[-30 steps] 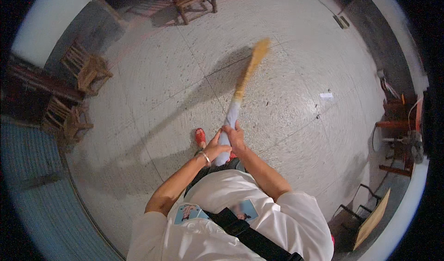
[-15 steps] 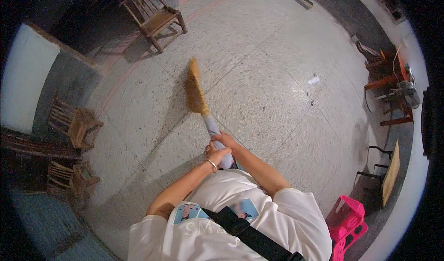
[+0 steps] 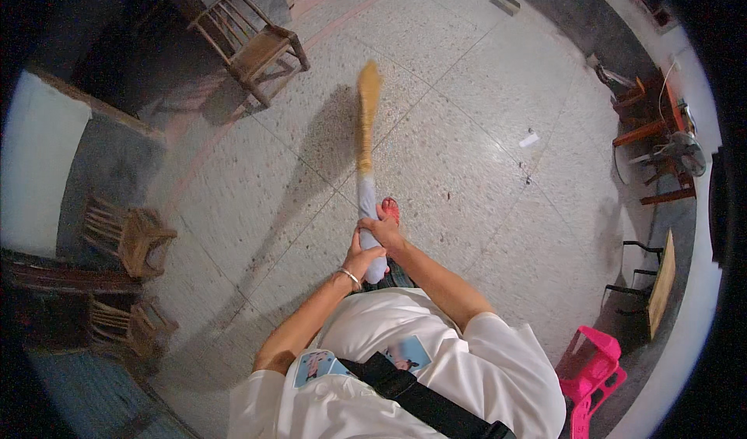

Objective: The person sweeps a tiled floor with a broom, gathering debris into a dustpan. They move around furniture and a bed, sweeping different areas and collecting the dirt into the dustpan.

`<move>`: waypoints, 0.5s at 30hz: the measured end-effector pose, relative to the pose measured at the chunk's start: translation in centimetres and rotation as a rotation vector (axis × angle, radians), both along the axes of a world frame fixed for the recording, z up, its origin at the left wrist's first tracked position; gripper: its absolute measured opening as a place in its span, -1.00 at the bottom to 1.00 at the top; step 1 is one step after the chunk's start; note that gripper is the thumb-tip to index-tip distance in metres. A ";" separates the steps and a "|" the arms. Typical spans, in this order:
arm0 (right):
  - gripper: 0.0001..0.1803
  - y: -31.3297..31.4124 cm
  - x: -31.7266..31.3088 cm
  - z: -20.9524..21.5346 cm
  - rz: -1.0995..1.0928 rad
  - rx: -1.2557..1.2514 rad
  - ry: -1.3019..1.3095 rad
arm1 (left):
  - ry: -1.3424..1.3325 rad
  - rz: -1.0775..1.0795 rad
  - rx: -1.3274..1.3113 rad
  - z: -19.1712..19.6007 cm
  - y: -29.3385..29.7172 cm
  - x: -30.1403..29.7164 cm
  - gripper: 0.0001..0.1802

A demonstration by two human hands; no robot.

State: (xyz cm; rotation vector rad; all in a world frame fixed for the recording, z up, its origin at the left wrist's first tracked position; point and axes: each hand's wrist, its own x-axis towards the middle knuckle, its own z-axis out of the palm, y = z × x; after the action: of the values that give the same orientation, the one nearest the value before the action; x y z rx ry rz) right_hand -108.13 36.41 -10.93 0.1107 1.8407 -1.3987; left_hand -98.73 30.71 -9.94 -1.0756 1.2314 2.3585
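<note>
A broom (image 3: pixel 368 120) with a yellowish brush end and a pale grey wrapped handle points away from my body. Its brush end seems lifted, with a shadow on the floor to its left, though I cannot tell whether it touches the floor. My left hand (image 3: pixel 360 259) is wrapped round the lower end of the handle, a bracelet on its wrist. Just above it, my right hand (image 3: pixel 384 233) grips the same handle. Beyond the right hand shows a foot in a red sandal (image 3: pixel 391 208).
A wooden chair (image 3: pixel 261 54) stands far left; two more wooden chairs (image 3: pixel 132 233) are at the left wall. A white scrap (image 3: pixel 529 140) lies on the speckled floor (image 3: pixel 459 174). On the right are a fan (image 3: pixel 686 155), a folding seat (image 3: pixel 660 287) and a pink plastic chair (image 3: pixel 595 369).
The broom has swung to the right and farther from me, now pointing nearly straight ahead. Both hands keep their hold. The red sandal has come into sight.
</note>
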 end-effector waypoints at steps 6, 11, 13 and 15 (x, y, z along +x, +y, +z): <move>-0.22 -4.4 -7.8 -9.5 0.107 -0.193 -0.226 | -0.080 0.125 -0.088 -0.1 -2.5 -8.9 -0.18; -0.15 -3.7 -15.5 -12.4 0.266 -0.017 -0.122 | -0.129 0.117 -0.009 -2.0 -2.4 -16.1 -0.30; -0.14 -1.3 -18.2 -17.7 0.152 -0.043 -0.117 | -0.122 0.051 0.003 -1.7 -0.9 -19.8 -0.32; -0.23 -0.8 -21.6 -12.2 0.029 -0.088 -0.118 | -0.072 0.007 0.024 -2.1 -0.8 -22.7 -0.23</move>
State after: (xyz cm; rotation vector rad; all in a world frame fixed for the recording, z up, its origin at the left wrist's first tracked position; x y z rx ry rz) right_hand -129.78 35.63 -23.16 0.1187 1.6761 -1.4202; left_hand -121.46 29.92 -11.99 -1.1486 1.1731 2.3128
